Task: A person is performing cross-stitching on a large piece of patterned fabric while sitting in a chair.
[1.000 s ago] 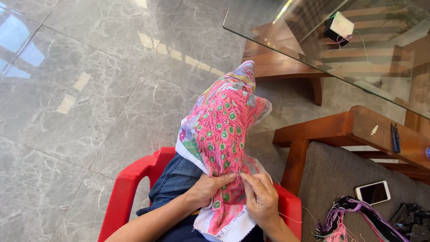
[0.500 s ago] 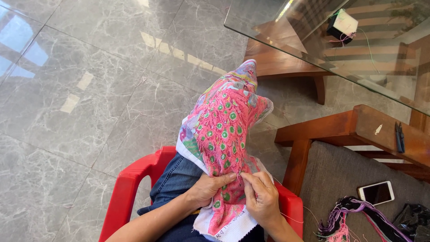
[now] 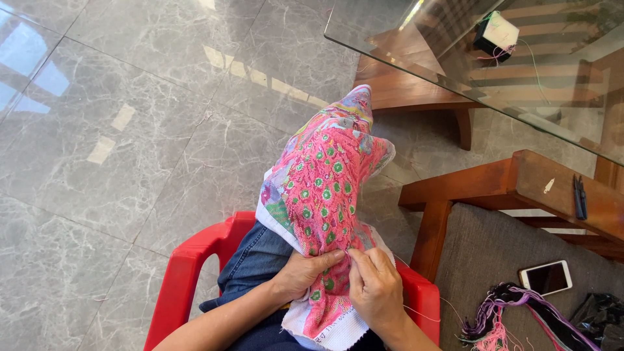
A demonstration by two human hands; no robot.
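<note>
Right hand [image 3: 376, 289] pinches at the pink cloth [image 3: 322, 214] draped over the knee, left hand [image 3: 304, 273] just beside it gripping a fold, thread [image 3: 416, 313] trailing off the wrist side; soft, light, floppy stuff, I'd say, best held close to the stitch.

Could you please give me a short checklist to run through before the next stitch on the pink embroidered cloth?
1. Left hand steadying the pink embroidered cloth: ok, its thumb presses on it.
2. Right hand pinching at the stitch spot: ok, fingertips meet beside the left thumb.
3. Needle in the grip: cannot tell, too small to see.
4. Thread free: ok, it trails loose from the right hand.
5. Spare thread bundle at hand: ok, on the grey seat beside the phone.
</note>
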